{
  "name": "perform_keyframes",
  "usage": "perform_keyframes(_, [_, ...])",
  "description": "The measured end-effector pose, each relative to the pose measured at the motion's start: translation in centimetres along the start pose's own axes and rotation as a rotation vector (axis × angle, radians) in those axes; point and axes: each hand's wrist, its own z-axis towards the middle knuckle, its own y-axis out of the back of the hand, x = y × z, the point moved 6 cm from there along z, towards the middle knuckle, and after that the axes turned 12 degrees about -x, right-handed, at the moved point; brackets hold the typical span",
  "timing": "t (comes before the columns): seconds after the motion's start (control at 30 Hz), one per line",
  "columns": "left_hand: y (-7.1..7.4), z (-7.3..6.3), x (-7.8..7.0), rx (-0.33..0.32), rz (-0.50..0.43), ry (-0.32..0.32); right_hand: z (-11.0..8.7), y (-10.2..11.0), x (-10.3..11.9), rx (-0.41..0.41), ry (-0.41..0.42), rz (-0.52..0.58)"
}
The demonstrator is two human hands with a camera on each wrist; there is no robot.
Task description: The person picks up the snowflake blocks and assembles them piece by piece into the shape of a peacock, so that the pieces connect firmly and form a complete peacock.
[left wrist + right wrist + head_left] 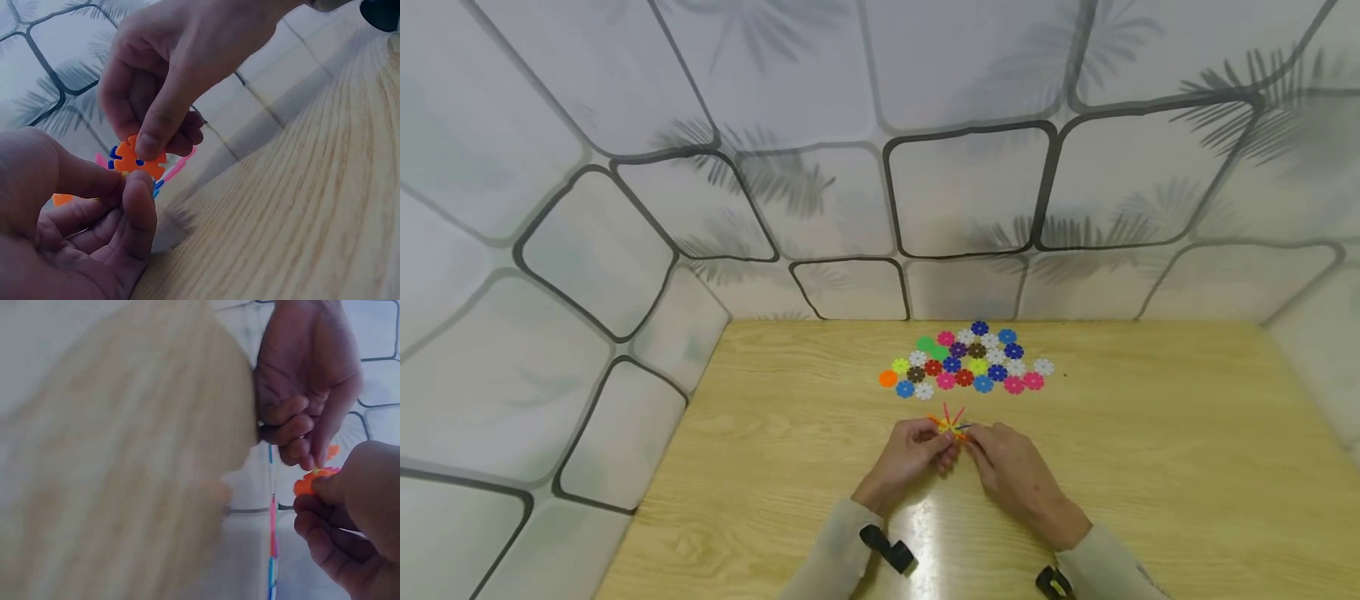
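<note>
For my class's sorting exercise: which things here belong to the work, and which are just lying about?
In the work:
joined discs, held by the left hand
orange disc, pinched by the right hand

Lying about:
loose discs on the table, possibly spare pieces

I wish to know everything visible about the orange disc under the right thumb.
The orange disc is flat, with a notched rim, and looks plastic. A blue spot shows at its centre. In the left wrist view, it faces us, beside other coloured pieces. The right hand pinches it, thumb covering part of its face.
</note>
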Motion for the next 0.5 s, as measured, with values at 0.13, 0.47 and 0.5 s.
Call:
perform_keyframes(0.13, [0.12,0.05,0.14,0.012,-0.002,0.007,0.05,-0.17,0.06,0.005,0.016,-0.003])
perform_keyframes(0.47, [0.21,0.18,-0.04,0.012,-0.004,0.018,0.0,-0.55,0.29,0.017,0.02,-0.038])
perform_keyframes(0.5, [0.18,0.17,-0.15,0.01,-0.004,0.016,0.0,-0.6,0.29,0.009,0.031,-0.045])
